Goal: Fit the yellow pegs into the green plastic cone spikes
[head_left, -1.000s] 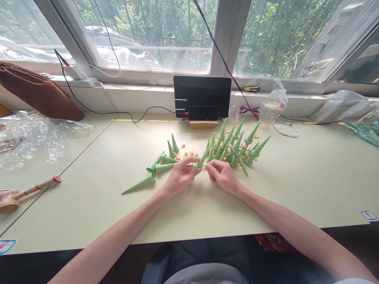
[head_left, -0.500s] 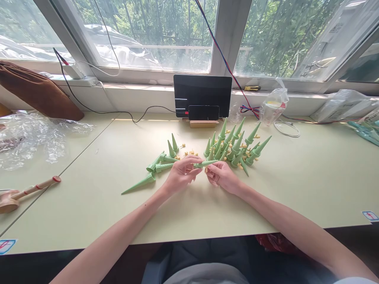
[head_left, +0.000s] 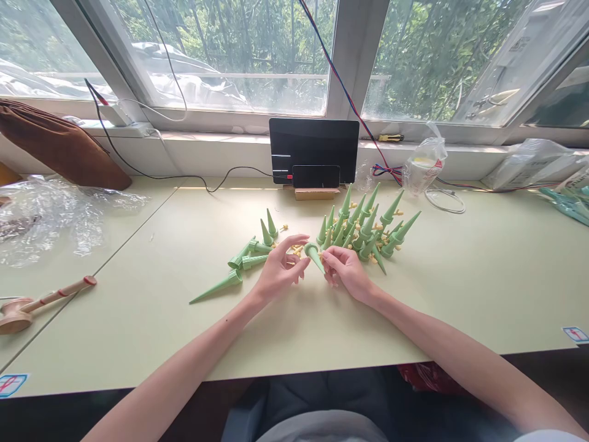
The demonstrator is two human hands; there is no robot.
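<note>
Head cam: I've got both arms in, bare, angled inward to a V. Left forearm (head_left: 197, 362) enters bottom left, small dark spot on it; right forearm (head_left: 442, 331) enters bottom right. Wrists near straight. Left hand (head_left: 281, 270): forefinger arched over, thumb below, tips apart in a C, other fingers curled in behind. Can't tell if its tips bear any load. Right hand (head_left: 345, 269): thumb and forefinger pinched, rest bent under, partly hidden from me. Hands near, not touching.
</note>
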